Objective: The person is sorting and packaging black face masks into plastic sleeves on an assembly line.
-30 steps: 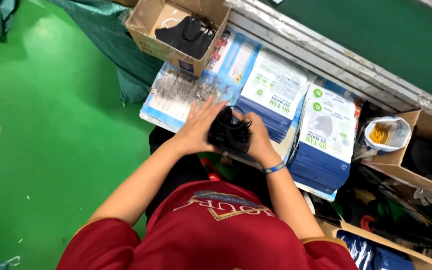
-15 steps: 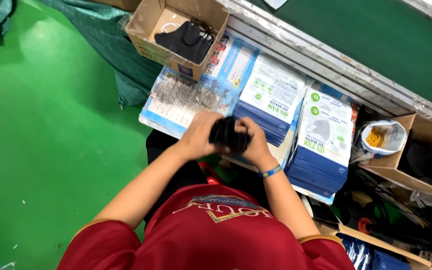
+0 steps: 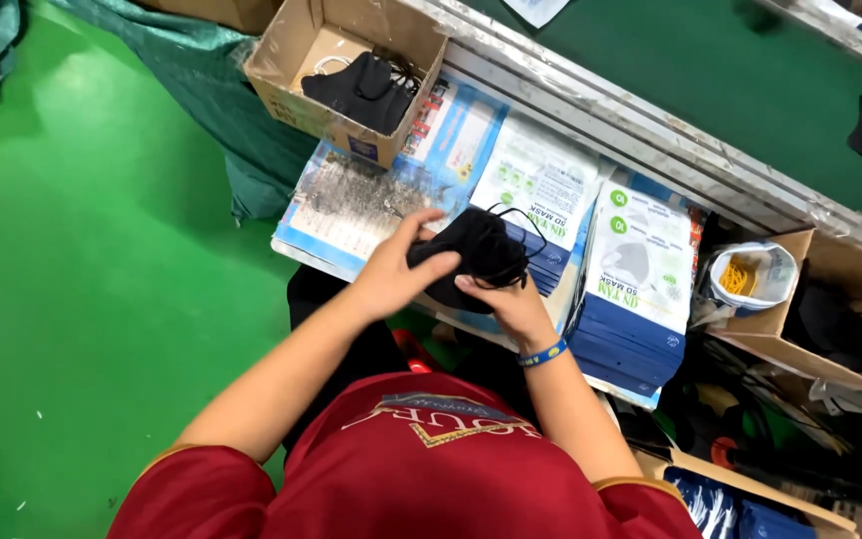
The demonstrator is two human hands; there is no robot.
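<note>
Both my hands hold a small stack of black face masks (image 3: 476,250) with thin ear loops, just above a low work surface. My left hand (image 3: 396,271) grips the stack from the left with the thumb on top. My right hand (image 3: 513,304), with a blue wristband, supports it from below. Under the masks lie flat blue-and-white packaging pouches (image 3: 541,185). To the right stands a thicker pile of the same pouches (image 3: 636,289).
A cardboard box (image 3: 291,70) with more black masks sits at the upper left. A worn blue printed sheet (image 3: 346,205) lies under my left hand. A small bag of yellow bits (image 3: 745,277) and another cardboard box (image 3: 830,299) stand at the right. Green floor spreads left.
The camera view has shifted a little. My hands have gathered the black masks closer together and turned the stack slightly; they stay over the same spot.
</note>
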